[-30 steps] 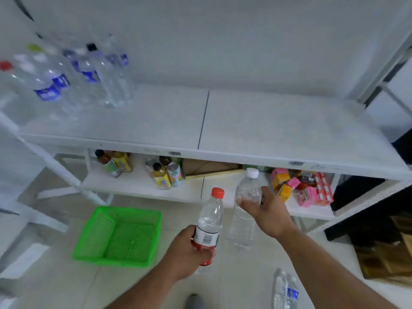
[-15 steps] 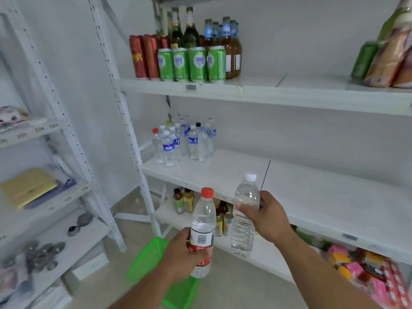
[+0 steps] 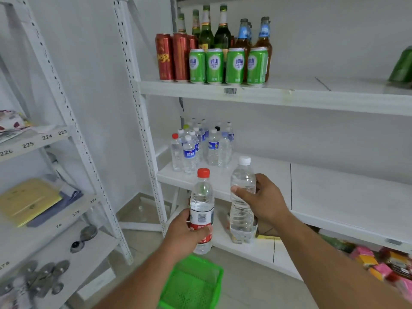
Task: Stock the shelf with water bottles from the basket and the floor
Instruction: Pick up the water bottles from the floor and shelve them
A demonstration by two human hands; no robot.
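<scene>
My left hand grips a red-capped water bottle with a red and white label, held upright. My right hand grips a clear white-capped water bottle, also upright, just to the right of the first. Both bottles hover in front of the middle white shelf. Several water bottles stand grouped at that shelf's left end, beyond both hands. The green basket sits on the floor below my arms and looks empty.
The upper shelf carries red and green cans and glass bottles. A second rack at left holds a yellow pad and metal parts. Colourful packets lie on the bottom shelf at right. The middle shelf's right part is bare.
My view has risen from the floor and basket to the shelves. Both hands have lifted their bottles up and closer to the middle shelf.
</scene>
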